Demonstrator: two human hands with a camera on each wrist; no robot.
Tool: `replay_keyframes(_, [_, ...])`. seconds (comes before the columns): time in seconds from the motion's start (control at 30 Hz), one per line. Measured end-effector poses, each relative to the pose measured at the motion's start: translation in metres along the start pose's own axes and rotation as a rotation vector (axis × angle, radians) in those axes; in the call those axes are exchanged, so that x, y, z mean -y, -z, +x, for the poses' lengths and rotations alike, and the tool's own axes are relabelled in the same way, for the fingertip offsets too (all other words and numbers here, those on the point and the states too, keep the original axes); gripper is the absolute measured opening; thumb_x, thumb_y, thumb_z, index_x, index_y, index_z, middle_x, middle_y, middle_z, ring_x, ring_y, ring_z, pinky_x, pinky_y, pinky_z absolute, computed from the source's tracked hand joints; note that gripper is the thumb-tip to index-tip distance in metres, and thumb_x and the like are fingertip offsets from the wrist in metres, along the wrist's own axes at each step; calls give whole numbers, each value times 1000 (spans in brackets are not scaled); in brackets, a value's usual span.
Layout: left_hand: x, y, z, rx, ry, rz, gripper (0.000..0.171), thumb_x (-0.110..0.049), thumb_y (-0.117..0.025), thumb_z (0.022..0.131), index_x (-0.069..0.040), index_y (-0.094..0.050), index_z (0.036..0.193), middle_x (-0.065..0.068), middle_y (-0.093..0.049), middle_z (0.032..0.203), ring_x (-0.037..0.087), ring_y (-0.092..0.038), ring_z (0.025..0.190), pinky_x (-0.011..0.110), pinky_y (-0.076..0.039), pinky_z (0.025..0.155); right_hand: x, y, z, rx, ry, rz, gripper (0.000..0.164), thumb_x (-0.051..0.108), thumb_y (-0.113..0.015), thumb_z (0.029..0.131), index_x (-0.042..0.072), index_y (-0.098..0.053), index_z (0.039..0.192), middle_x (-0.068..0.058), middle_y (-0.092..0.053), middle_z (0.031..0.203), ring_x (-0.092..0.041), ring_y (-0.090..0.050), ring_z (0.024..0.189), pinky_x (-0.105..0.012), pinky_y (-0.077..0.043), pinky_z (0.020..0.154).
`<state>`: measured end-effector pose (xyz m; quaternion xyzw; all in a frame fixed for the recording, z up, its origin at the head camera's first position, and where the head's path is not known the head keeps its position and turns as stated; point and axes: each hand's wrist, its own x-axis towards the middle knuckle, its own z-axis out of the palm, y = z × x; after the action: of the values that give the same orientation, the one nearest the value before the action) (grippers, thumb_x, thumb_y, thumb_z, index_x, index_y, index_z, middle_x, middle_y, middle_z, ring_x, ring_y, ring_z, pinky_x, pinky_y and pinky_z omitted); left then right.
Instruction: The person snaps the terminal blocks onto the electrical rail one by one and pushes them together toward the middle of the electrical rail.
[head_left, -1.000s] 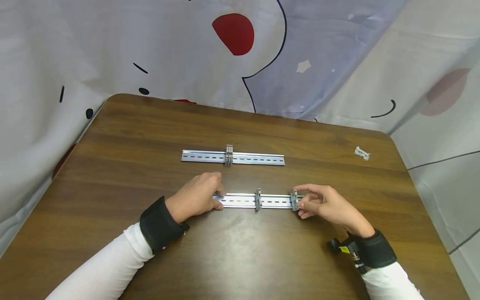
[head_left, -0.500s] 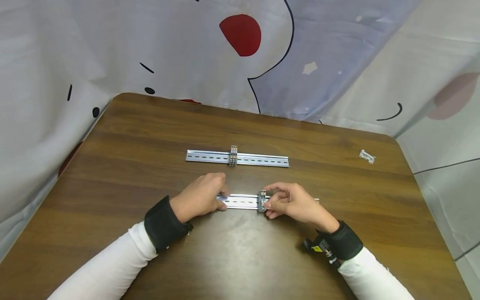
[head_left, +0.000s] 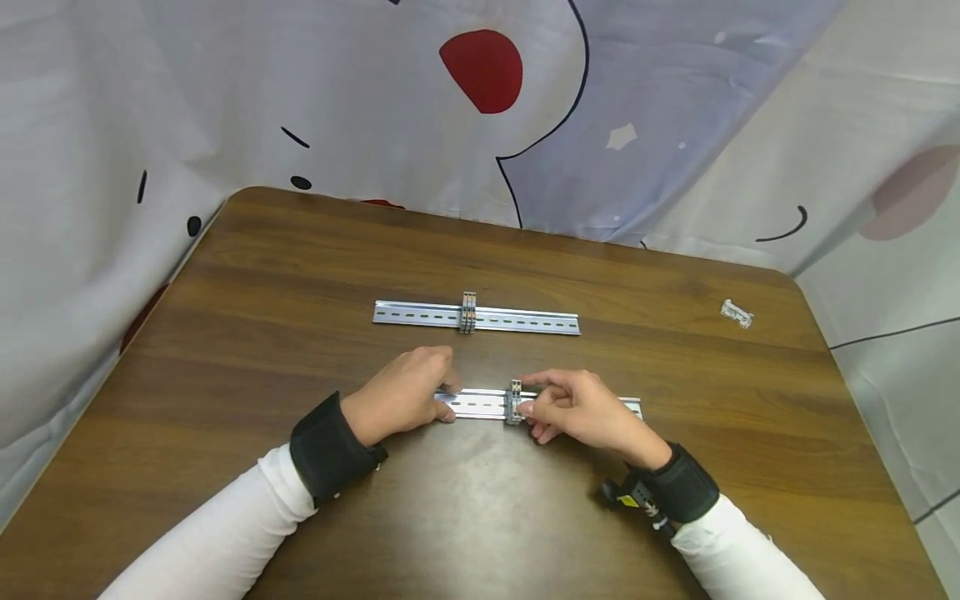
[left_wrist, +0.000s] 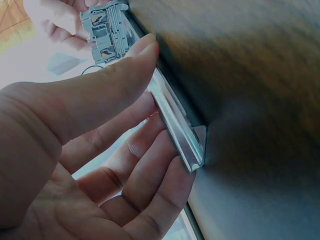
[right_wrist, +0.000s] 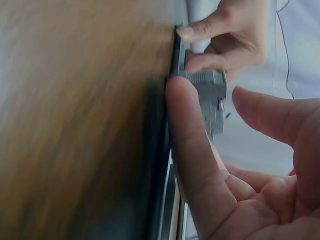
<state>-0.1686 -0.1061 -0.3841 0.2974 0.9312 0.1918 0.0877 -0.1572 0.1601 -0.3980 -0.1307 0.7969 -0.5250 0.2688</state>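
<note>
The right hand (head_left: 577,408) pinches a grey terminal block (head_left: 514,401) between thumb and fingers; the block sits clipped on the near metal rail (head_left: 480,404), about midway along it. The left hand (head_left: 401,396) grips the rail's left end — thumb along the top edge, fingers curled underneath, as the left wrist view shows. The rail lies flat on the brown wooden table (head_left: 300,275). Beyond it lies a second rail (head_left: 525,319) carrying its own block (head_left: 468,312), and a small loose part (head_left: 736,313) lies near the table's far right corner.

Silver rail (head_left: 480,403), grey clips (head_left: 514,401)
</note>
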Motion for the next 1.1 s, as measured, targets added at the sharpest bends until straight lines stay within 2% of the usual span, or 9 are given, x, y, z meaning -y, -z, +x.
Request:
replay_keyframes(0.17, [-1, 1, 0, -12, -14, 4, 29, -20, -90, 69, -7, -81, 93, 5, -63, 82, 18, -60, 72, 29, -50, 64, -8, 21, -13, -61, -62, -145, 50, 24, -64, 96, -5, -53, 135, -22, -72, 78, -20, -69, 58, -39, -60, 54])
replay_keyframes(0.37, [1, 2, -1, -27, -23, -3, 29, -20, -90, 68, -7, -81, 93, 5, -63, 83, 19, -62, 74, 29, -51, 66, -28, 59, -42, -198, -123, -304, 50, 33, -63, 96, -1, -58, 131, -13, -70, 70, -13, -63, 52, -36, -58, 49])
replay_keyframes(0.53, [2, 5, -2, -26, -15, -15, 31, -20, -90, 69, -6, -81, 95, 5, -63, 83, 17, -60, 72, 28, -50, 65, -42, 99, -68, -322, -183, -555, 52, 37, -62, 95, -2, -59, 129, -9, -68, 70, -13, -61, 53, -28, -50, 49])
replay_keyframes(0.63, [2, 6, -1, -20, -10, -16, 31, -20, -89, 70, -6, -81, 97, 6, -62, 82, 16, -58, 70, 26, -48, 63, -49, 126, -79, -375, -234, -693, 55, 40, -60, 96, -4, -59, 129, -15, -72, 83, -22, -65, 67, -30, -47, 57])
replay_keyframes(0.73, [2, 7, 0, -16, -15, -12, 31, -21, -89, 70, -6, -81, 97, 6, -62, 82, 16, -57, 71, 26, -48, 63, -59, 152, -82, -417, -263, -770, 56, 38, -59, 97, -8, -57, 129, -28, -69, 103, -38, -66, 89, -43, -51, 69])
replay_keyframes(0.83, [2, 7, 0, -12, -16, -16, 31, -21, -89, 71, -6, -81, 96, 6, -62, 82, 16, -58, 72, 26, -48, 64, -70, 177, -77, -452, -262, -821, 58, 33, -59, 96, -14, -53, 130, -38, -60, 117, -51, -55, 107, -60, -46, 83])
replay_keyframes(0.97, [2, 5, 1, -7, -11, -29, 29, -21, -89, 70, -6, -81, 93, 5, -62, 82, 17, -58, 72, 27, -48, 64, -86, 205, -64, -545, -226, -854, 55, 23, -63, 94, -18, -51, 129, -45, -49, 122, -57, -41, 113, -67, -35, 93])
replay_keyframes(1.1, [1, 1, 2, 0, -8, -36, 28, -22, -89, 69, -7, -81, 92, 5, -61, 81, 17, -58, 73, 28, -48, 65, -96, 228, -53, -646, -204, -866, 52, 16, -64, 92, -19, -50, 128, -49, -40, 127, -65, -34, 115, -70, -29, 96])
